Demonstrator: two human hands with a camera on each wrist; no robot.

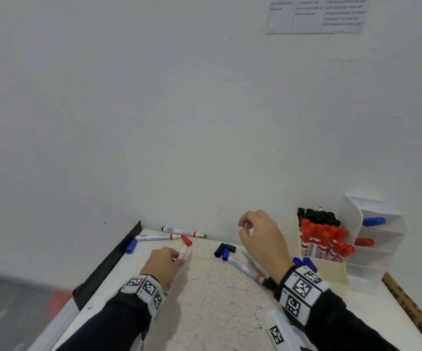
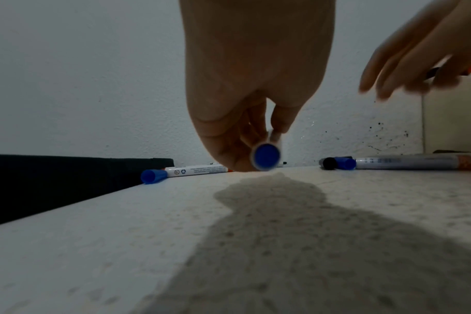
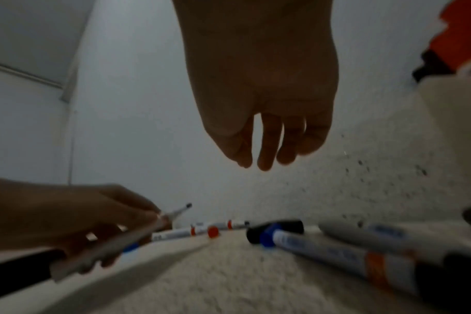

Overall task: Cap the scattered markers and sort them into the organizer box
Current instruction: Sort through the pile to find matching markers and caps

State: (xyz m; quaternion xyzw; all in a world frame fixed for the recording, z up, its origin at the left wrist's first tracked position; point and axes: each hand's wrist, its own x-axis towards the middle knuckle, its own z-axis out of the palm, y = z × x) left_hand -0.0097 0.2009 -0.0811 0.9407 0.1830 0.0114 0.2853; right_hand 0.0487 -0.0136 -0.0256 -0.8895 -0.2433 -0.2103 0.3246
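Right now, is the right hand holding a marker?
No, the right hand hovers above the table with loosely curled fingers and nothing in it.

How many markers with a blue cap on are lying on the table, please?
2. The left marker lies by the table's far left edge; the centre marker lies beside a black cap. Blue pieces near the right hand may be more.

A pale speckled table (image 1: 204,300) stands pushed against a plain white wall (image 1: 154,110). High on that wall, to the right, hangs a printed paper sheet (image 1: 316,13). A dark strip (image 1: 108,259) borders the table's left edge.
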